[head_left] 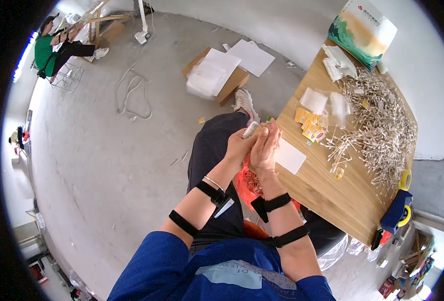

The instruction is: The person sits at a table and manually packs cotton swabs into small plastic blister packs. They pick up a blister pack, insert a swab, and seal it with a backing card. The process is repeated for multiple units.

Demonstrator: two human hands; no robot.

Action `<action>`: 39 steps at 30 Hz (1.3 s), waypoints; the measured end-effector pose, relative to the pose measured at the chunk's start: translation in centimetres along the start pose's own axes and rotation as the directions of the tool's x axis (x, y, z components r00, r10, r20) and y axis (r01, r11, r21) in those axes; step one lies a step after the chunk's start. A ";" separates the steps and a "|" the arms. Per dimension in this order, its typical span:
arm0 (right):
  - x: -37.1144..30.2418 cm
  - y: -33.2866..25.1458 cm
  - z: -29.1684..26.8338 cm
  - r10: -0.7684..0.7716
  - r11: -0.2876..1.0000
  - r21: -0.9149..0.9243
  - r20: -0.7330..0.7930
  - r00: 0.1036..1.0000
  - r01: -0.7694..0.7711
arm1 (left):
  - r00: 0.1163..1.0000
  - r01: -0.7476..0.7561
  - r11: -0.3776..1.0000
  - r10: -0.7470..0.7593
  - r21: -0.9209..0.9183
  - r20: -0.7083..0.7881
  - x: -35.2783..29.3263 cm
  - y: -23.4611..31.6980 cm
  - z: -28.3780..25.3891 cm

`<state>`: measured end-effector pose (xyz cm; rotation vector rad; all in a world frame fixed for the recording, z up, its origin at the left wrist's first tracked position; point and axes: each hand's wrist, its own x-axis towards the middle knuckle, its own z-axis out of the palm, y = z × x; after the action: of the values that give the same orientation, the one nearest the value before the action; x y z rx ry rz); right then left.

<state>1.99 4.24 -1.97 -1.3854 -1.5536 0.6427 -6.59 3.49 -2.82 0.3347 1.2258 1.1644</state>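
Beside the wooden table (pixel 332 190), both raised hands (pixel 254 145) grasp a small white packet (pixel 250 130).

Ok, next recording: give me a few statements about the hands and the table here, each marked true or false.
1. Both hands, left hand and right hand, are together on a small white bundle. True.
2. The hands rest flat on the wooden table. False: they are raised beside its edge, above the person's lap.
3. A large pile of thin pale sticks lies on the table. True.
4. The small yellow packets lie on the floor. False: they lie on the table, left of the stick pile.
5. A white sheet lies on the table near the right hand. True.
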 end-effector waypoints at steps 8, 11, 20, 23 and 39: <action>0.0 -0.5 -0.3 0.021 0.999 0.024 0.019 1.000 -0.021 | 0.999 0.035 0.994 -0.037 -0.106 -0.015 -1.2 -1.1 -0.4; 0.0 -0.6 -0.5 0.046 0.999 0.014 0.021 0.999 -0.046 | 0.996 0.062 0.997 -0.064 -0.042 -0.056 -1.9 -0.2 0.3; -0.1 -0.3 -0.2 0.061 0.996 0.066 -0.008 0.998 -0.060 | 0.991 -0.133 0.818 0.108 0.559 0.077 1.2 3.5 0.7; -0.2 -0.4 0.0 0.097 0.990 0.098 0.006 0.995 -0.097 | 0.935 -0.321 0.504 0.303 0.802 0.185 2.8 2.6 0.6; -0.1 -1.9 -0.2 0.057 0.956 0.288 -0.025 0.998 -0.047 | 0.879 -0.375 0.524 0.463 0.765 0.114 1.5 4.5 1.2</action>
<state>1.22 3.65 -0.32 -1.2133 -1.3399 0.8383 -7.97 7.10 0.16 1.3141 1.7741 0.9872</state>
